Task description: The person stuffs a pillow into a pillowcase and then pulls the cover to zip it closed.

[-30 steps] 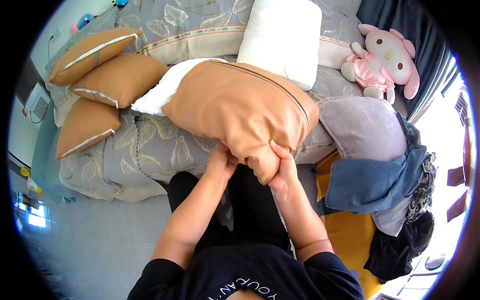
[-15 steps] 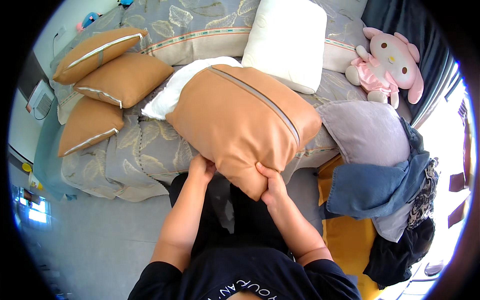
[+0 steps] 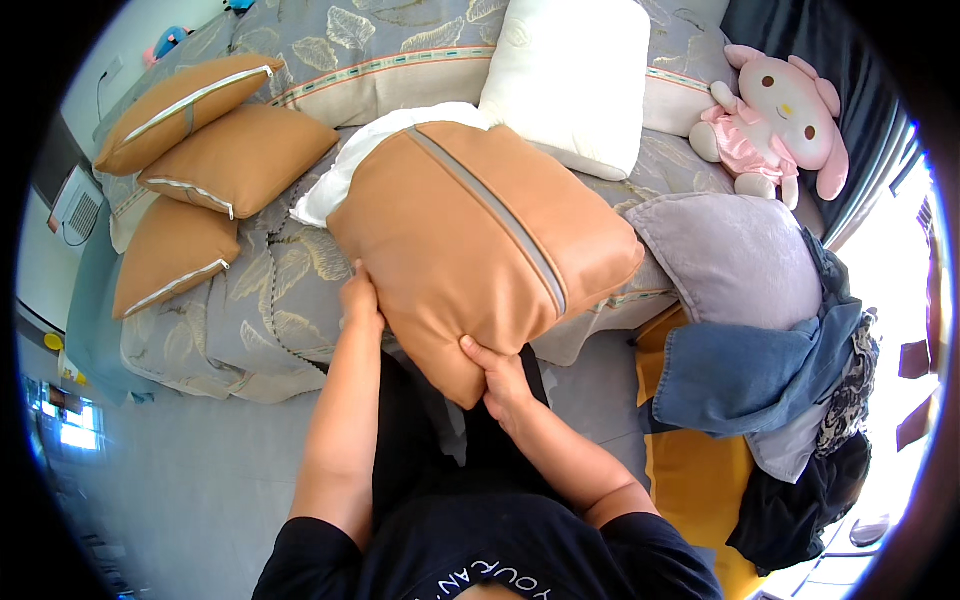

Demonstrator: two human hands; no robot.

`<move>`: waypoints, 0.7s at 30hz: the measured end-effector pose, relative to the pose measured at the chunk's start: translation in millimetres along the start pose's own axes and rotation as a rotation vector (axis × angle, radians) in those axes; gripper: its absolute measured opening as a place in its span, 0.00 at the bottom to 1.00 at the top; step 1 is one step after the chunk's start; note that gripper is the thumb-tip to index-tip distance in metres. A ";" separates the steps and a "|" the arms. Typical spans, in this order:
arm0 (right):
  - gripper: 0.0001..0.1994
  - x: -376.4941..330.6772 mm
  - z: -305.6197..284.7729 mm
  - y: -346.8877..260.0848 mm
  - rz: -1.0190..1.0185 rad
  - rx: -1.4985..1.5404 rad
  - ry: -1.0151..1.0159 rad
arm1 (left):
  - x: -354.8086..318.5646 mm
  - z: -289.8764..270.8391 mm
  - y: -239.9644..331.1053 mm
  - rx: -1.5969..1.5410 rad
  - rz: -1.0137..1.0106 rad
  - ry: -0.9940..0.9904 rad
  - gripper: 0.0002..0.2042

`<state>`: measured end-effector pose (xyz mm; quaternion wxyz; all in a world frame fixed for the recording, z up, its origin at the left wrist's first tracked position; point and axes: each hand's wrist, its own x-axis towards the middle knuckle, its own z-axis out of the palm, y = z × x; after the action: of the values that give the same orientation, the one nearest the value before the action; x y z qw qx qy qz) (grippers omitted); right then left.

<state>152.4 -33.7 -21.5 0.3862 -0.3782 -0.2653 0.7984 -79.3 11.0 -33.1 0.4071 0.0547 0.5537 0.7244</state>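
Note:
A tan leather-look cushion [image 3: 450, 230] with a grey stripe across it is tilted up over the sofa's front edge. My right hand [image 3: 498, 378] pinches its near corner, thumb on top and fingers underneath, and the cover creases there. My left hand [image 3: 362, 297] grips the cushion's left edge, most of its fingers hidden behind the cover. From behind the cushion's far left side a white piece of fabric or pillow [image 3: 345, 178] sticks out, largely covered.
Several tan zippered cushions [image 3: 240, 160] lie at the sofa's left. A white pillow [image 3: 565, 90] leans on the patterned sofa [image 3: 300, 290]. Right are a pink plush toy [image 3: 785, 120], a grey cushion [image 3: 735, 260], blue denim [image 3: 740, 380] and black cloth [image 3: 800, 500] over yellow fabric.
My left hand has slid up along the cushion's left edge. My right hand has moved left with the near corner, and the cushion has turned slightly, its stripe now steeper.

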 end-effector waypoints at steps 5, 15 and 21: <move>0.37 -9.1 -17.4 -2.4 0.203 0.014 -0.205 | -89.1 -19.3 -12.6 0.060 0.134 -0.127 0.30; 0.15 -41.0 -45.1 -91.7 -0.328 -1.254 -0.156 | -119.6 -19.9 -34.4 0.077 0.019 -0.257 0.24; 0.14 6.7 -101.8 -97.7 -0.624 -0.417 0.276 | -31.3 -79.6 48.9 0.754 0.416 -0.022 0.26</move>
<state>272.7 39.9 -12.7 0.5573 -0.4534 -0.4693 0.5134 -126.7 -72.4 -10.4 0.2098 0.3180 0.7523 0.5376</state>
